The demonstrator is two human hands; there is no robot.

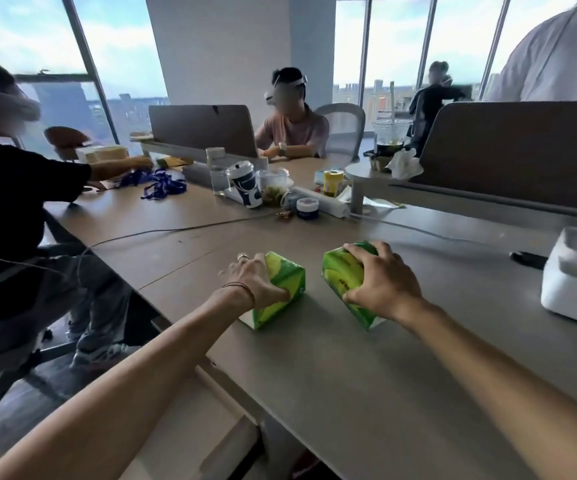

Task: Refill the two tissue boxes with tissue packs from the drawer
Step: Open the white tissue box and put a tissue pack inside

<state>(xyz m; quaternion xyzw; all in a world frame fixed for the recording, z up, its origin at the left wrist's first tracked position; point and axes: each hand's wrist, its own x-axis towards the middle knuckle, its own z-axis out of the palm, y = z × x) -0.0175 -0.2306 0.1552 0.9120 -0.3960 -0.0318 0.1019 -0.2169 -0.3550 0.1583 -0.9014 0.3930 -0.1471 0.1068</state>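
Tissue packs are on the desk (349,375) now, two green ones side by side with a clear gap between them, each under its own hand. Left hand (254,282) is draped over the left pack (281,292), thumb tucked against the near face, and the outer fingers look splayed and loose rather than clamped, so that's a light hold. Right hand (380,278) is curled firmly over the right pack (344,277), fingers wrapped across the top and thumb pressed low on the near side; that pack sits tilted on its lower edge, not flat. Over at the right edge of the desk stands a white tissue box (571,289), well apart from both packs, its top seemingly open, though the inside is hidden from here. Only one box is in view; where the second is I can't tell. By my reading, the packs are being set down or steadied before loading. To do it well: settle both packs flat, then free one hand to steady the white box while the other carries a pack across. Soft wrapping will likely squash under a hard squeeze, so grip by the short ends and feed it in level. Cable (176,232) and cluttered cups (245,185) lie farther back, clear of the path.
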